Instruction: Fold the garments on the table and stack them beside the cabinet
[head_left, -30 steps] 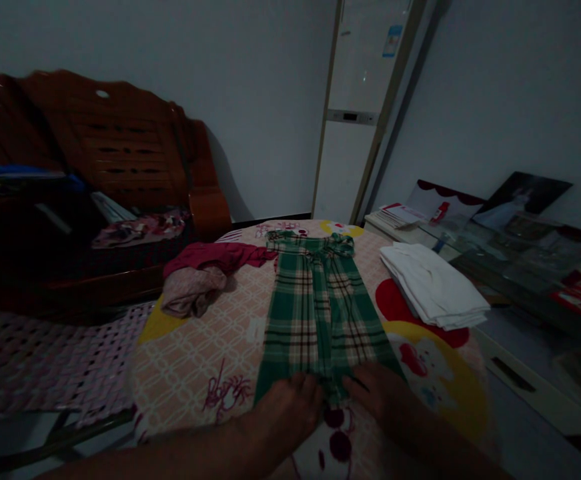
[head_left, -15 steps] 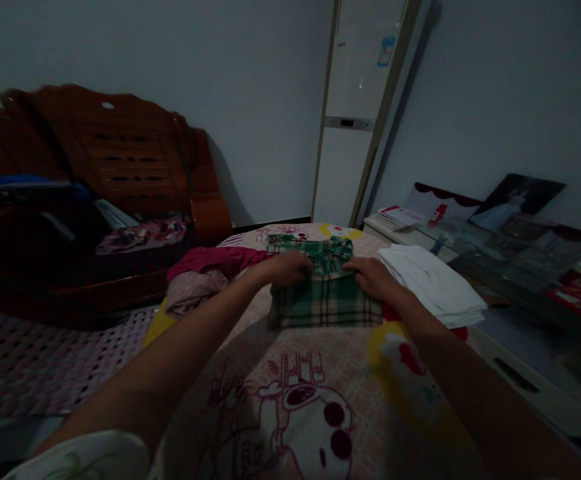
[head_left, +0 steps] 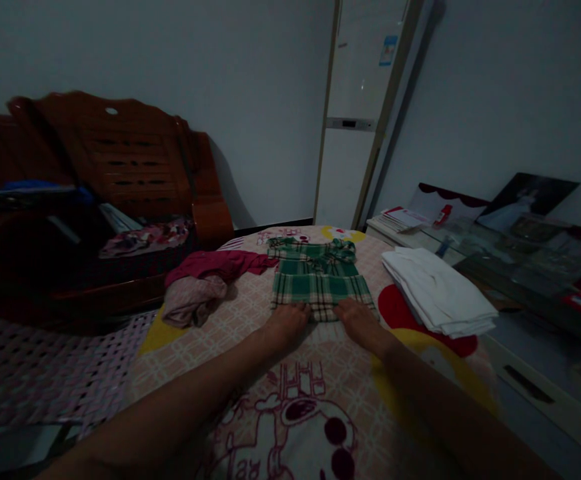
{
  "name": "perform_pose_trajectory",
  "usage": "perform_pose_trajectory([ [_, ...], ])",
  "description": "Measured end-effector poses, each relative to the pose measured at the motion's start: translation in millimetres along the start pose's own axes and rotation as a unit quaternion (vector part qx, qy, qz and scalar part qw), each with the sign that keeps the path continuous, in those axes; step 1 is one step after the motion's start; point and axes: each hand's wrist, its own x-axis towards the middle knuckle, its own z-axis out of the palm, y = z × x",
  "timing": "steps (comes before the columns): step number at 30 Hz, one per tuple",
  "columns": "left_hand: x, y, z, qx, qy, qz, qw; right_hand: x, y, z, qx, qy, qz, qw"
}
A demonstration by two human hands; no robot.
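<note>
A green plaid shirt (head_left: 323, 287) lies folded in a band on the table, its ruffled, gathered part at the far side. Along its near edge my left hand (head_left: 289, 321) holds the fabric left of the middle, fingers curled onto it. A short way to the right, my right hand (head_left: 356, 321) grips the same edge; its thumb and fingertips are partly hidden. Both hands rest low, close to the tablecloth (head_left: 250, 313), which has a cartoon print.
Left of the shirt lie a crumpled magenta garment (head_left: 215, 263) and a pinkish one (head_left: 193, 300). A folded white garment stack (head_left: 435, 290) sits at the right. Beyond stand a wooden chair (head_left: 125, 160), a tall white cabinet-like unit (head_left: 345, 173) and a glass-topped stand (head_left: 510, 260).
Both hands have moved from the shirt's far, gathered part down to its near edge. The shirt now lies flatter, with its folded band lower and more of the far part showing.
</note>
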Motion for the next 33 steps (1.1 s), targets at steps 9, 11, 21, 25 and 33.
perform_pose_trajectory([
  [9,-25,-9,-45.6,-0.171,-0.088,0.175,0.966,-29,3,-29,0.186,-0.093,-0.076,0.975],
  [11,-34,-4,-50.5,-0.225,-0.152,0.248,0.93,-46,-2,-34,0.231,-0.124,-0.094,0.961],
  [21,-28,21,-17.6,-0.39,-0.394,0.371,0.745,-62,-25,-36,0.415,-0.421,-0.158,0.791],
  [25,7,-11,-51.7,-0.33,-0.21,0.274,0.879,-37,-6,-54,0.488,-0.333,-0.092,0.802],
  [33,86,-115,-52.1,-0.129,0.154,-0.243,0.949,36,72,-47,0.248,0.177,0.171,0.937],
])
